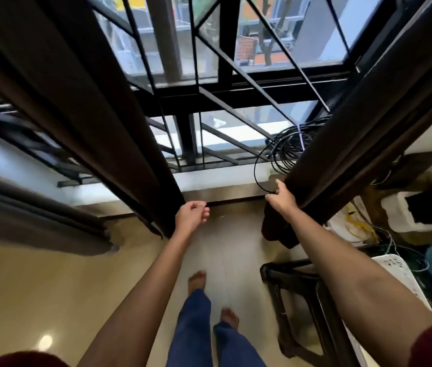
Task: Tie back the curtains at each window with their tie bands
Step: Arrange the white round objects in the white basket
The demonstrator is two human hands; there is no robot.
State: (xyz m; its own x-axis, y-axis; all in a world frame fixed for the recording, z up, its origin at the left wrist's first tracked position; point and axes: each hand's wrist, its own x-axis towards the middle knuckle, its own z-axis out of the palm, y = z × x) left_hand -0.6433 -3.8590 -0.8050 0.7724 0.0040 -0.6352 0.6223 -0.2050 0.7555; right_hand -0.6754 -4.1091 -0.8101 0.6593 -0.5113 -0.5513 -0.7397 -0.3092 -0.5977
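Two dark brown curtains hang in front of a barred window (209, 107). The left curtain (98, 107) falls to the floor just left of my left hand (192, 215), whose fingers are loosely curled and hold nothing; it hovers beside the curtain's edge. My right hand (282, 196) reaches onto the right curtain (355, 133) near the sill, thumb spread out and fingers wrapped around the gathered fabric. That curtain's lower end bunches on the floor below my wrist. No tie band shows in view.
A coil of black cable (286, 149) lies on the window sill (222, 181) beside the right curtain. A dark wooden stool (304, 290) stands at my right. Boxes, wires and a white basket crowd the far right. A grey curtain (37, 221) hangs at the left.
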